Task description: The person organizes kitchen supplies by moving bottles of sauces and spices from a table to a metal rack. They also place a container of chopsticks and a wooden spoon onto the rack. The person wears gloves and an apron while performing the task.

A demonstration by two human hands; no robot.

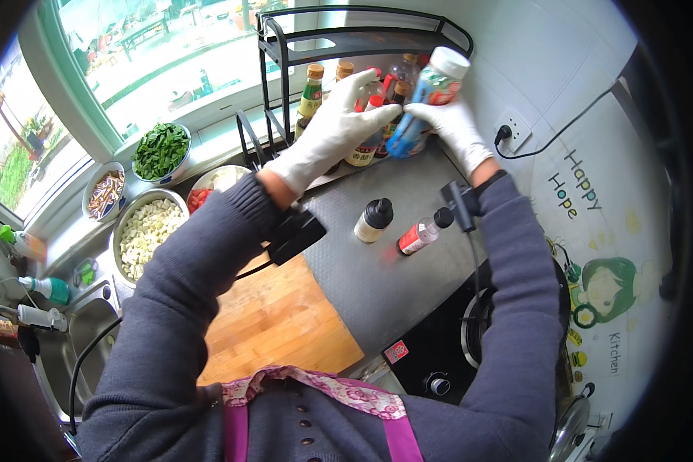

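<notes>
My right hand (447,124), in a white glove, grips a clear and blue plastic jar (416,118) with a white lid (449,62), held tilted at the shelf's right end. My left hand (346,118), also gloved in white, is raised with its fingers apart in front of the sauce bottles; nothing shows in it. Behind it are a green-labelled bottle (310,98) and several bottles with red or brown caps, partly hidden. On the grey counter mat stand a black-capped bottle (373,220) and a small bottle with a red label (424,232).
A wooden cutting board (289,317) lies before me, with a gas stove (433,346) to its right. At left are bowls of chopped greens (160,151), sliced strips (105,193) and white cubes (150,234), near a sink (81,346). A black rack (369,43) stands behind.
</notes>
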